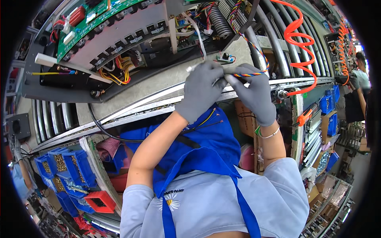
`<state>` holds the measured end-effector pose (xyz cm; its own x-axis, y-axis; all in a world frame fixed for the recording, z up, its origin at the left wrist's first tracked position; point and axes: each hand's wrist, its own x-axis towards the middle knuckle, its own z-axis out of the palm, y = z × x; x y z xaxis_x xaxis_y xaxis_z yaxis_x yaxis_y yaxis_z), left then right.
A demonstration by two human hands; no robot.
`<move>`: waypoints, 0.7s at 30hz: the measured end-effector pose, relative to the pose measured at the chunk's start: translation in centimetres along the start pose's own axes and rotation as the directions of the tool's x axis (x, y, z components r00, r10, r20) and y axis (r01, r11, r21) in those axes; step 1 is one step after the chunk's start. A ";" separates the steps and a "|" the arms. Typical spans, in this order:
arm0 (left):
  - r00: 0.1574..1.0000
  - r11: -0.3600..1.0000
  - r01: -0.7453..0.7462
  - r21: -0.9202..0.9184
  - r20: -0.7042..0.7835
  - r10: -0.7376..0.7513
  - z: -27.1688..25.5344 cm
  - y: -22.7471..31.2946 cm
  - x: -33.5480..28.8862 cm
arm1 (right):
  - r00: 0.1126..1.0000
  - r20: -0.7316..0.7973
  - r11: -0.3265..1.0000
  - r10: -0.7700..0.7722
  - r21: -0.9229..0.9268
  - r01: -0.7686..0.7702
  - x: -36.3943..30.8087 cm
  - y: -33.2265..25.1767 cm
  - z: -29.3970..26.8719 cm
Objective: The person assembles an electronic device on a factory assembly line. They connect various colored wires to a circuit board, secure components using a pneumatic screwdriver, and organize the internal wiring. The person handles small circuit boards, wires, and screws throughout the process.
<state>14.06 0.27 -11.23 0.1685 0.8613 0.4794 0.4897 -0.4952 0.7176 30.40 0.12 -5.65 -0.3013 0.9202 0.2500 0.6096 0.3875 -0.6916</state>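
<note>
Both my hands wear grey gloves and meet over the near edge of the work line. My left hand (201, 90) is closed with its fingers pinched together; a white connector end (189, 69) pokes out beside its knuckles. My right hand (256, 95) grips a twisted bundle of red, blue and yellow wires (250, 74), which loops away to the upper right. The fingers hide where the wires end between the hands. Just beyond lies a small circuit board (225, 58). A black metal chassis (59, 88), with a large green circuit board (107, 15) and wiring, stands at the upper left.
Metal rollers (278, 51) run along the line. A red coiled hose (303, 63) hangs at the right. Blue parts bins (81, 168) and a red bin (100, 201) sit lower left. A black cable (95, 119) droops over the edge. Other people work at far left and right.
</note>
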 end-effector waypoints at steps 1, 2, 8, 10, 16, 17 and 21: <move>1.000 0.999 0.020 0.043 0.004 -0.020 0.0 -0.1 0.5 | 1.000 -0.022 0.998 -0.022 -0.060 0.020 0.3 0.3 0.2; 0.999 0.996 0.039 0.086 0.008 -0.039 0.2 -0.1 1.1 | 0.999 -0.035 1.000 -0.010 0.001 0.010 0.6 0.8 0.3; 0.961 0.957 0.237 -0.167 -0.102 -0.256 0.3 -3.2 6.0 | 0.971 -0.225 0.980 0.083 0.195 -0.038 1.8 4.3 1.4; 0.960 0.972 0.234 -0.011 -0.158 -0.233 0.4 -4.7 6.9 | 0.932 -0.361 0.990 0.032 0.142 0.021 1.3 7.3 2.6; 0.991 0.906 0.117 0.407 -0.109 -0.079 1.1 -8.9 8.1 | 0.911 -0.386 0.983 0.147 0.163 -0.090 -0.1 10.5 3.8; 0.993 0.897 0.091 0.433 -0.104 -0.051 1.2 -9.0 8.2 | 0.911 -0.385 0.982 0.149 0.169 -0.089 -0.1 10.4 3.7; 0.998 0.835 0.069 0.546 -0.039 -0.057 1.5 -8.8 8.8 | 0.903 -0.390 0.974 0.179 0.197 -0.107 0.1 10.2 3.4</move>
<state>12.47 12.40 -14.09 0.1069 0.8829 0.4571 0.8874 -0.2921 0.3566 34.06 3.96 -14.98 0.1226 0.9223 0.3666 0.4816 0.2677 -0.8345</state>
